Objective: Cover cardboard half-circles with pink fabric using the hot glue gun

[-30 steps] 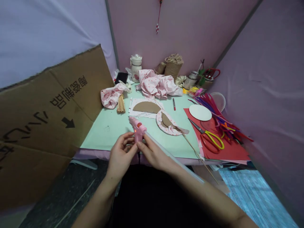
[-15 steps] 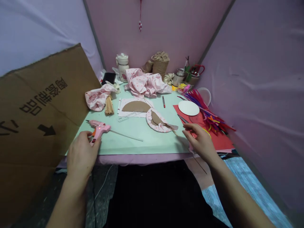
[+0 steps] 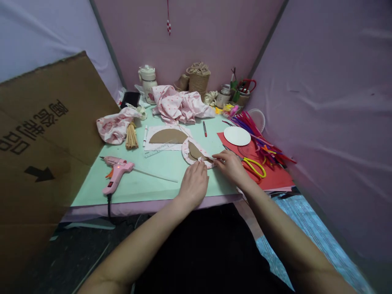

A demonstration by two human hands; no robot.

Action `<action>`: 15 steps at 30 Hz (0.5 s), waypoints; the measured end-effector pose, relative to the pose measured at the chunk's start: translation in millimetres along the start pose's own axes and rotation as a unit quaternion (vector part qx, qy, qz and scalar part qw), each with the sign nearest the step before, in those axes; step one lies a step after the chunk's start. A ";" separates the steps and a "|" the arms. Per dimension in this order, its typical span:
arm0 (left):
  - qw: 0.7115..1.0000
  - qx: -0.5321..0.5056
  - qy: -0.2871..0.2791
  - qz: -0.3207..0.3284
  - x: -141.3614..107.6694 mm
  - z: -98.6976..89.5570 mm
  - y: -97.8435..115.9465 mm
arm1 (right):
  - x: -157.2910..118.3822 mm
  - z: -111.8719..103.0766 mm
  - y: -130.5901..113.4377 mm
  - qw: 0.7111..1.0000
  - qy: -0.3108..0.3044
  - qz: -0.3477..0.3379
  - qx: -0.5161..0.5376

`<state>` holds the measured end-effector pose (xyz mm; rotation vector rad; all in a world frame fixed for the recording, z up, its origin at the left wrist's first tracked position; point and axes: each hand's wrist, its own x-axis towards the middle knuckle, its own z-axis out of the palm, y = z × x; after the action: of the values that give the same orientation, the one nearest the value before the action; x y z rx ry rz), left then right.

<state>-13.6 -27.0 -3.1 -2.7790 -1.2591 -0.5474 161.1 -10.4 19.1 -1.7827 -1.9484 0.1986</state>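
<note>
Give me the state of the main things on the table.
Fabric-edged disc: cardboard partly showing, left hand and right hand at it
Glue gun: lying on its side, glue stick in rear
White bottle: upright, lid on
Patterned cloth: crumpled
Cardboard half-disc: lying flat
Twine roll: wound, upright
Wooden sticks: bundled
Scissors: lying on red paper
Pipe cleaners: heaped

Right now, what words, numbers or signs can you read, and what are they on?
"陶瓷制品": big black writing, tilted, on the cardboard.
A thick black arrow: a sign on the same cardboard.
Ruler: its markings are too small to read.
Glue gun: no words I can make out.
</note>
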 end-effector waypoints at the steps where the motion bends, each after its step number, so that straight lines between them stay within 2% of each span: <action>1: 1.000 0.004 -0.007 0.000 -0.8 0.5 -2.3 | -0.5 2.8 -0.8 1.000 -0.002 0.002 -0.003; 8: 1.000 0.011 -0.013 0.000 -5.0 6.0 -5.0 | -9.1 21.6 -5.4 1.000 0.014 0.000 -0.013; 15: 1.000 0.000 -0.014 -0.001 -1.8 6.9 -3.7 | -13.0 27.6 -9.0 0.999 0.022 -0.009 -0.021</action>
<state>-15.4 -24.6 -10.5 -2.7951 -1.2677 -0.5113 141.1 -18.2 -4.4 -1.7815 -1.9496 0.1117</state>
